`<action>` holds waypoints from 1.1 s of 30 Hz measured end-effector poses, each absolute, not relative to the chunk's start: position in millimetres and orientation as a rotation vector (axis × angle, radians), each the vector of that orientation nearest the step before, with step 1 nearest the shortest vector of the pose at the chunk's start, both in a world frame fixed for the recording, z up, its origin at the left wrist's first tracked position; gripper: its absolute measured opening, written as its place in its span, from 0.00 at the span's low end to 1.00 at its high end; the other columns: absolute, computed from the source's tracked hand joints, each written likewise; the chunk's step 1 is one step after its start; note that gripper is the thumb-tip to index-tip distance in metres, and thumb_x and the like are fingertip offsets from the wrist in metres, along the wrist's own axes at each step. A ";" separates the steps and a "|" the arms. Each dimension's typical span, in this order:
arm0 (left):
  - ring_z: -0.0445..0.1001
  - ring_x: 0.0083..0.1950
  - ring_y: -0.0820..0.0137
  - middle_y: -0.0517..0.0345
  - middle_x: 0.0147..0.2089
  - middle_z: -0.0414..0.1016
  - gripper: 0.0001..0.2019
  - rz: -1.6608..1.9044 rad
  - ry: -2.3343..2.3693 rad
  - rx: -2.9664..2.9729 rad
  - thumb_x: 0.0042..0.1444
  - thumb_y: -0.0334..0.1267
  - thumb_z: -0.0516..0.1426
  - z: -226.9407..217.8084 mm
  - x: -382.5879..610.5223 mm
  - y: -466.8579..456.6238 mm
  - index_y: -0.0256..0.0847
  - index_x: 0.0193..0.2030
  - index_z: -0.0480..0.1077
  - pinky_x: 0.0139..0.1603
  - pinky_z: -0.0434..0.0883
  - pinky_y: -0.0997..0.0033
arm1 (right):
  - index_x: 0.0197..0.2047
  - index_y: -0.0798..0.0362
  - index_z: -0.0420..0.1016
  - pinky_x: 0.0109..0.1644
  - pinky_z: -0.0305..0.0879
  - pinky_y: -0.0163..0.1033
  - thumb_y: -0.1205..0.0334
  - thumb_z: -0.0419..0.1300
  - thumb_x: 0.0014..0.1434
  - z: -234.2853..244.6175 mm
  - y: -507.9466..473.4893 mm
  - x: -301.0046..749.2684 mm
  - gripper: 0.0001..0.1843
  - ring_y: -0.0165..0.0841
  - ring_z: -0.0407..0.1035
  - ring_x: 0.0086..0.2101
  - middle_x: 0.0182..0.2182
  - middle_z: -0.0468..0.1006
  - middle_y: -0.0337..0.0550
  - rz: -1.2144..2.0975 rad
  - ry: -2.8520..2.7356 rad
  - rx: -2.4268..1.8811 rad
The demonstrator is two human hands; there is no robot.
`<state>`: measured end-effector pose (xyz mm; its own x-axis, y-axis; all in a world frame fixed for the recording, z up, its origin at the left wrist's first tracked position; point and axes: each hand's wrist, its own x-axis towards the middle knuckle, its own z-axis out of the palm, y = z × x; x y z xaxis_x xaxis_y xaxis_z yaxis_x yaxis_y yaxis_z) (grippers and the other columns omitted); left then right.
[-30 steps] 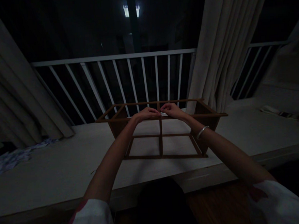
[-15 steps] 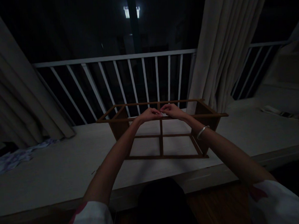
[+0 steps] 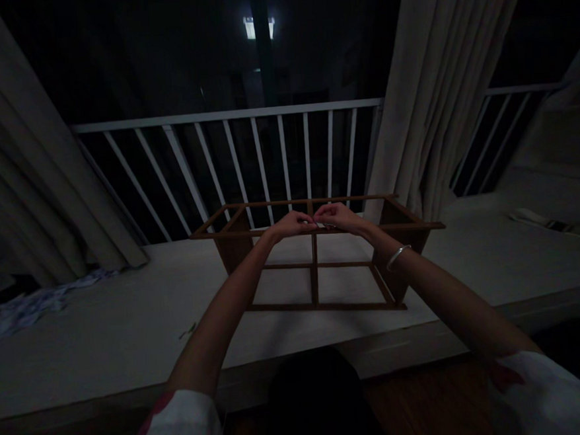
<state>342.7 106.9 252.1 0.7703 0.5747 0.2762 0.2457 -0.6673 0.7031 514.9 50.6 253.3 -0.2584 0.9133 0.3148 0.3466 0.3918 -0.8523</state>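
A brown wooden frame, like a small rack lying on its side (image 3: 315, 269), rests on a pale ledge (image 3: 130, 341). My left hand (image 3: 294, 224) and my right hand (image 3: 337, 217) meet over the middle of its near top rail. Fingertips of both are pinched close together where a crosspiece joins that rail. Something small and pale shows between them, too dim to make out. On my right wrist sits a silver bangle (image 3: 399, 256).
Behind the frame runs a white railing (image 3: 228, 116) before dark glass. Beige curtains hang at the left (image 3: 42, 155) and right (image 3: 425, 102). A crumpled patterned cloth (image 3: 37, 301) lies on the ledge at left, and a small green item (image 3: 187, 331) lies near my left forearm.
The whole view has shifted slightly, and more of the small green item shows beside my left forearm. Both hands stay pinched at the same spot on the rail; the right fingers have shifted a little.
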 end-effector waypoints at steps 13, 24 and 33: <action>0.60 0.26 0.79 0.60 0.25 0.65 0.18 0.598 0.617 2.237 0.38 0.47 0.54 252.8 342.1 106.5 0.34 0.32 0.69 0.24 0.55 0.80 | 0.33 0.59 0.67 0.18 0.51 0.27 0.58 0.57 0.41 255.1 48.3 516.0 0.16 0.21 0.58 0.17 0.18 0.67 0.38 0.895 -1.798 -1.076; 0.62 0.27 0.78 0.58 0.26 0.67 0.18 0.708 0.645 2.124 0.35 0.45 0.57 251.6 341.9 105.3 0.33 0.30 0.69 0.26 0.57 0.78 | 0.33 0.60 0.68 0.18 0.51 0.27 0.60 0.57 0.41 255.7 46.0 515.8 0.15 0.22 0.59 0.18 0.18 0.68 0.39 0.900 -1.793 -1.064; 0.60 0.24 0.79 0.60 0.24 0.66 0.17 0.718 0.664 2.145 0.35 0.44 0.57 253.8 342.3 98.3 0.32 0.30 0.69 0.23 0.55 0.80 | 0.32 0.60 0.68 0.23 0.54 0.29 0.59 0.57 0.40 256.6 49.3 515.0 0.15 0.23 0.61 0.21 0.20 0.68 0.40 0.963 -1.788 -1.046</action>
<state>342.3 98.3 253.8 0.7061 0.6527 0.2745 0.2221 -0.5723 0.7894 515.0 49.3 256.6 -0.3076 0.9117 0.2724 0.2738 0.3590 -0.8923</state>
